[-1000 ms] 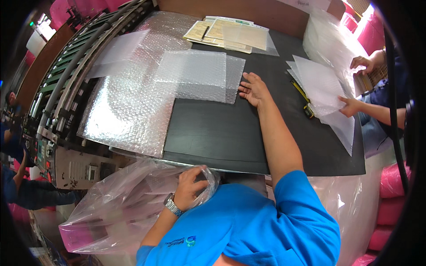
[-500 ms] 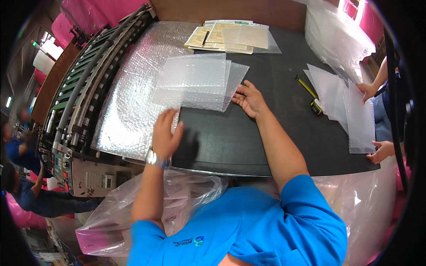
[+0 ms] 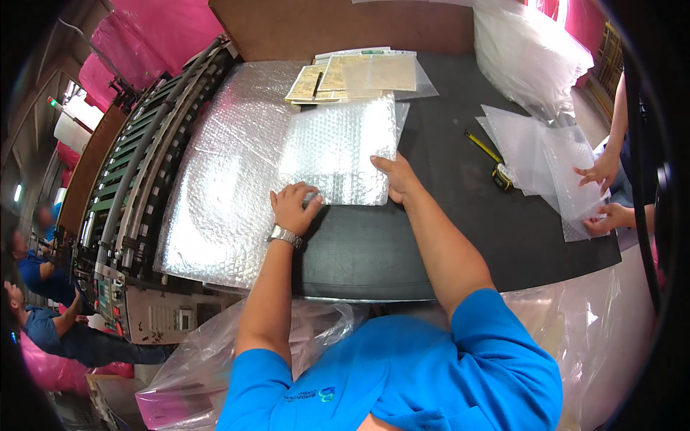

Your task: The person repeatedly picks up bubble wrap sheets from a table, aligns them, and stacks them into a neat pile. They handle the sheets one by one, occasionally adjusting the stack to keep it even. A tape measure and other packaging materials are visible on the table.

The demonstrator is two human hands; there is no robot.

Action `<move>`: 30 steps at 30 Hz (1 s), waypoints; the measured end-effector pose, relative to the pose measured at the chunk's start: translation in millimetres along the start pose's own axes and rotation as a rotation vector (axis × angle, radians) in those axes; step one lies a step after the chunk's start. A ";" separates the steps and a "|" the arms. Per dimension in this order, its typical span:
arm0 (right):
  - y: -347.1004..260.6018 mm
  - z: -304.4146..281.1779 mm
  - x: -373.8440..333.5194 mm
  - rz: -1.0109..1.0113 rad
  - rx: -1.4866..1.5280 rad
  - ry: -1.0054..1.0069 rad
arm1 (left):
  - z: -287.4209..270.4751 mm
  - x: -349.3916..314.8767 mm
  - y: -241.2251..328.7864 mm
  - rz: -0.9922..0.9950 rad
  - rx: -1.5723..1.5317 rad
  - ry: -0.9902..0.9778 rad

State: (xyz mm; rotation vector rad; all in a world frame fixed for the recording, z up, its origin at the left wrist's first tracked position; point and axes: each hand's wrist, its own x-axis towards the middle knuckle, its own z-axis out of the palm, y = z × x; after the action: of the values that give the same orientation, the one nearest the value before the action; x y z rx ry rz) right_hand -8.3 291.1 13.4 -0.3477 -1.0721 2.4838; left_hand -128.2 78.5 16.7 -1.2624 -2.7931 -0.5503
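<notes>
A small stack of clear bubble-wrap sheets (image 3: 338,147) lies in front of me, its left part over a larger silvery bubble-wrap sheet (image 3: 215,194). My right hand (image 3: 397,177) grips the stack's near right edge, thumb on top and the other fingers underneath. At the near left corner my left hand (image 3: 293,207) rests its fingers on the edge, thumb held apart. On that wrist sits a metal watch (image 3: 286,235). One sheet sticks out on the stack's far right side.
Papers with a pen (image 3: 338,75) lie beyond the stack on the black table (image 3: 445,244). A tape measure (image 3: 501,177) sits to the right, beside more bubble-wrap sheets (image 3: 528,151) handled by a co-worker's hands (image 3: 602,172). A roller machine (image 3: 136,158) stands left.
My right hand has taken hold of the stack's right edge, and the sheets have come nearer and lie more squarely together. My left hand has moved right onto the near edge.
</notes>
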 end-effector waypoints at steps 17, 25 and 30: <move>-173.1 120.8 -149.0 -0.717 -1.570 -0.495 | -119.4 -90.6 49.9 0.132 -0.637 0.255; -150.1 104.1 -134.3 -1.146 -1.654 -0.084 | -53.9 -101.2 62.9 -0.022 -0.937 0.252; -134.0 36.8 -106.6 -0.852 -0.852 -0.136 | -71.0 -100.1 81.2 -0.014 -1.336 0.413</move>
State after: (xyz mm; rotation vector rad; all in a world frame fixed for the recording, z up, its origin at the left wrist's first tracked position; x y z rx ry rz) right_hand 108.3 301.5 143.8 0.0647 -1.8188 1.2454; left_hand -10.0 32.4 91.3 -0.9186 -1.8996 -2.5121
